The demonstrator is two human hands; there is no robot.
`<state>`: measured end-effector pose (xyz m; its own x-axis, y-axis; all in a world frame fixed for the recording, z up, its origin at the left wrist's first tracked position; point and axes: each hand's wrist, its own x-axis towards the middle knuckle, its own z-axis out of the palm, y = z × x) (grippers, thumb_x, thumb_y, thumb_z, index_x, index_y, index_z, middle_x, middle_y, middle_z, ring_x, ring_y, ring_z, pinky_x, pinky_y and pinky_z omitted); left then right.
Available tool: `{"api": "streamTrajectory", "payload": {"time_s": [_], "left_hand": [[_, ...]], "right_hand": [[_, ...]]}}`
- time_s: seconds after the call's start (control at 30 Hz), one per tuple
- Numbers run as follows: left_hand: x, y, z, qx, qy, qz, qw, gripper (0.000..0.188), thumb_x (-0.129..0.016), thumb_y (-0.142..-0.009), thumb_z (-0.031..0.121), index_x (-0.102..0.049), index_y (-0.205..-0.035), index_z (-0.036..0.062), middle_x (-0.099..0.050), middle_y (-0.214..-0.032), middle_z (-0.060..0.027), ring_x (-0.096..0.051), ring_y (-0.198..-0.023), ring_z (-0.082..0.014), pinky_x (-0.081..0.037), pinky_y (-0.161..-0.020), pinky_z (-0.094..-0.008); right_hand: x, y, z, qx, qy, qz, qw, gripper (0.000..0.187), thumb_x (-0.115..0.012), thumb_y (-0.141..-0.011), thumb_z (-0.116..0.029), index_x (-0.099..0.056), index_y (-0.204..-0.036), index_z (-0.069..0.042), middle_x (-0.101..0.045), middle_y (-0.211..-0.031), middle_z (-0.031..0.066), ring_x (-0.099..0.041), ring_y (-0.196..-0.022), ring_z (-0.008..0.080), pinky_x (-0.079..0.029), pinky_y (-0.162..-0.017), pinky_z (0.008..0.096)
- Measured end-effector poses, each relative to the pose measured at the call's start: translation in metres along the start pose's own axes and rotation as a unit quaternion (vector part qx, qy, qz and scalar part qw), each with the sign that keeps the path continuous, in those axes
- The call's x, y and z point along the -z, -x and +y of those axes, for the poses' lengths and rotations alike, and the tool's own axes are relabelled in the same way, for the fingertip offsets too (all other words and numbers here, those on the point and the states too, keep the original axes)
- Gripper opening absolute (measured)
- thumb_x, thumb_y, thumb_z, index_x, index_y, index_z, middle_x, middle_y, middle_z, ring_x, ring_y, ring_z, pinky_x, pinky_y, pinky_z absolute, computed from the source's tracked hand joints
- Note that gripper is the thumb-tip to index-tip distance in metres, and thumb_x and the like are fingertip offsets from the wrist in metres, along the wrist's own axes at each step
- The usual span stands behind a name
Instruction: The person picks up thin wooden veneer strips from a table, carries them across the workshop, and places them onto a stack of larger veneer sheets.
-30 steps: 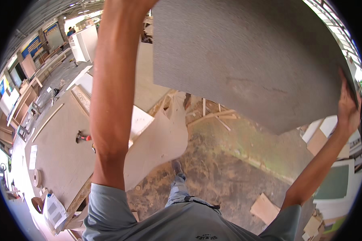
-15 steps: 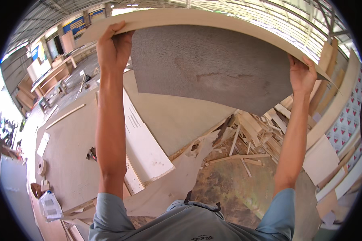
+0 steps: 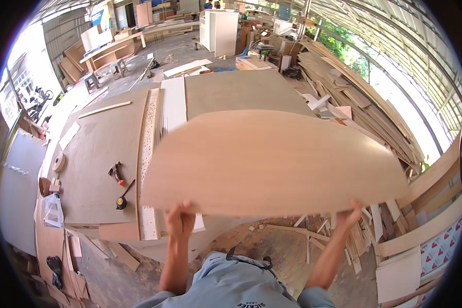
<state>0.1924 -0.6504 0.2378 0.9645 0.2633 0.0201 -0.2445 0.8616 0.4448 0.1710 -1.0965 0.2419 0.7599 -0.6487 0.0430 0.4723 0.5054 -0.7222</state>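
Observation:
A wide, light-brown plywood sheet (image 3: pixel 277 159) spans the middle of the head view, its pale smooth face showing. My left hand (image 3: pixel 180 218) grips its near edge toward the left end, thumb on top. Farther right along the same edge, my right hand (image 3: pixel 349 213) holds it with the thumb over the top; the other fingers are hidden beneath. The sheet hangs over the near side of a broad grey-brown worktable (image 3: pixel 241 87). Left of it on the table lie a hammer (image 3: pixel 116 173) and a tape measure (image 3: pixel 121 201).
Long white strips (image 3: pixel 173 105) lie across the table. A tape roll (image 3: pixel 59 161) and a plastic bag (image 3: pixel 52 210) sit at its left edge. Wood scraps (image 3: pixel 354 246) litter the floor at right, near leaning boards (image 3: pixel 354 92). A white cabinet (image 3: pixel 222 32) stands at the back.
The plywood sheet has come down from overhead, and its pale face now shows instead of the dark underside. Both hands have lowered with it, still gripping the edge.

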Motion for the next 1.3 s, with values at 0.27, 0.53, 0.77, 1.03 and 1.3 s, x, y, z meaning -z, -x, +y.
{"api": "streamTrajectory", "payload": {"time_s": [0.27, 0.53, 0.77, 1.03, 1.3], "left_hand": [[0.081, 0.096, -0.099, 0.174, -0.092, 0.165, 0.966, 0.043, -0.056, -0.074, -0.006, -0.045, -0.115, -0.0004, -0.055, -0.106, -0.0119, -0.059, -0.093, -0.0233, -0.051, -0.08, -0.0372], [0.122, 0.111, -0.189, 0.337, -0.149, 0.2, 0.908, 0.032, -0.058, -0.08, 0.01, -0.049, -0.11, 0.0039, -0.059, -0.099, -0.0145, -0.06, -0.093, -0.0289, -0.054, -0.077, -0.0438], [0.169, 0.127, -0.215, 0.298, -0.114, 0.273, 0.908, 0.034, -0.058, -0.081, 0.015, -0.049, -0.11, 0.0009, -0.058, -0.097, -0.0167, -0.061, -0.087, -0.0309, -0.057, -0.066, -0.043], [0.168, 0.143, -0.204, 0.187, -0.175, 0.452, 0.855, 0.023, -0.052, -0.087, 0.017, -0.057, -0.097, -0.0024, -0.064, -0.087, -0.0148, -0.064, -0.071, -0.0228, -0.055, -0.058, -0.0315], [0.145, 0.129, -0.211, 0.249, -0.231, 0.306, 0.889, 0.028, -0.05, -0.09, 0.024, -0.057, -0.102, 0.0004, -0.063, -0.088, -0.0106, -0.064, -0.075, -0.0201, -0.052, -0.063, -0.0306]], "right_hand": [[0.161, -0.009, 0.058, -0.162, -0.013, 0.089, 0.983, 0.054, -0.058, -0.066, -0.015, -0.047, -0.119, -0.006, -0.051, -0.114, 0.0092, -0.049, -0.106, 0.0259, -0.044, -0.086, 0.0415], [0.267, -0.073, 0.124, -0.205, 0.036, 0.231, 0.95, 0.043, -0.055, -0.079, -0.016, -0.047, -0.12, -0.006, -0.051, -0.118, 0.0087, -0.049, -0.107, 0.0281, -0.042, -0.09, 0.044], [0.246, -0.04, 0.146, -0.254, 0.059, 0.197, 0.945, 0.047, -0.055, -0.081, -0.019, -0.043, -0.121, 0.002, -0.05, -0.116, 0.0119, -0.049, -0.104, 0.028, -0.04, -0.087, 0.042], [0.259, -0.015, 0.169, -0.218, 0.28, 0.217, 0.909, 0.018, -0.051, -0.081, -0.012, -0.055, -0.088, 0.004, -0.057, -0.073, 0.0125, -0.056, -0.062, 0.0215, -0.045, -0.053, 0.0327], [0.218, -0.125, 0.176, -0.156, 0.419, 0.101, 0.889, 0.019, -0.052, -0.081, -0.011, -0.055, -0.091, 0.004, -0.058, -0.072, 0.0126, -0.056, -0.059, 0.0215, -0.045, -0.051, 0.0329]]}}
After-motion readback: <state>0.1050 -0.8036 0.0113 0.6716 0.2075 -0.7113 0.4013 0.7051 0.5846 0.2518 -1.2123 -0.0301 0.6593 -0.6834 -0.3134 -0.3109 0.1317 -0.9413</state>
